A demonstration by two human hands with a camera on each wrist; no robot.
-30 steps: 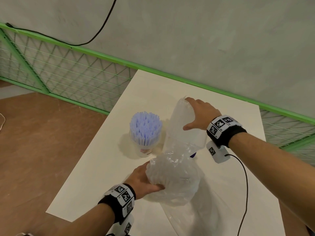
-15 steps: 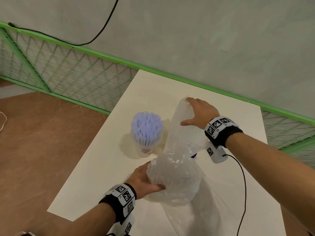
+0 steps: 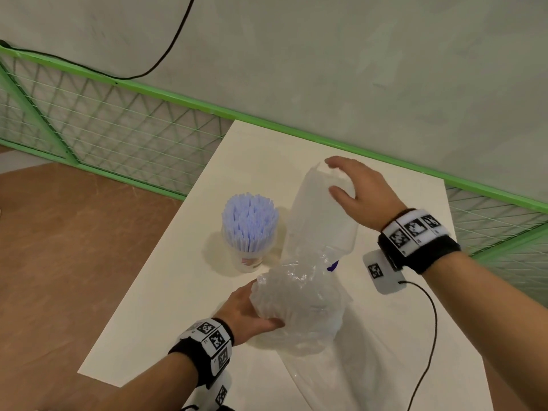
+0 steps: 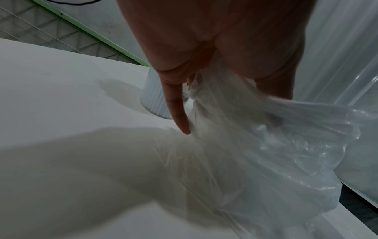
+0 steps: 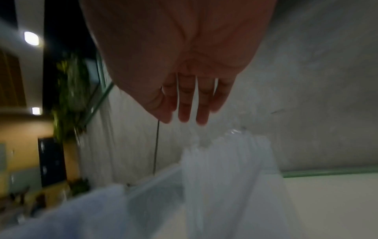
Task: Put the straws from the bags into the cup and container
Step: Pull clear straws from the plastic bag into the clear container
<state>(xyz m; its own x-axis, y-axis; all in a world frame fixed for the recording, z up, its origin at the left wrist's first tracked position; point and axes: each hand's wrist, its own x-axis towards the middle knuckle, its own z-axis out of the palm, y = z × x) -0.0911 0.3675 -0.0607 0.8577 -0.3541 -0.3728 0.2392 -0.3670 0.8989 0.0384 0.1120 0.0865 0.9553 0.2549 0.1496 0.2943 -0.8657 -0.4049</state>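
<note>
Bag (image 3: 320, 215): a tall pack of white straws stands upright near the middle of the table, apparently seated in the container, which is hidden apart from a dark blue bit at its foot. The pack looks frosted and stiff up top, its plastic wrinkling lower down.
Why upright: judged from the task, standing it in the container lets the wrapper be drawn off while the straws stay put.
Loose plastic (image 3: 299, 304): the crumpled clear lower part of the wrapper bulges toward the near edge, glossy and creased; a flat sheet of it trails on the table.
Left hand (image 3: 249, 310): fingers and thumb curled into the crumpled plastic, gripping it; the left wrist view shows a forefinger (image 4: 178, 111) straight against the gathered film. Likely there to pull or hold the wrapper down.
Right hand (image 3: 360, 194): above the top of the pack, fingers (image 5: 185, 105) straight and spread, holding nothing; whether the tips touch the plastic I cannot tell. It seems placed to steady the top.
Cup (image 3: 248, 262): just left of the pack, apart from it, already packed with pale blue straws (image 3: 249, 221) that fan out above the rim.
Table (image 3: 166, 292): white, set against a green mesh fence.
</note>
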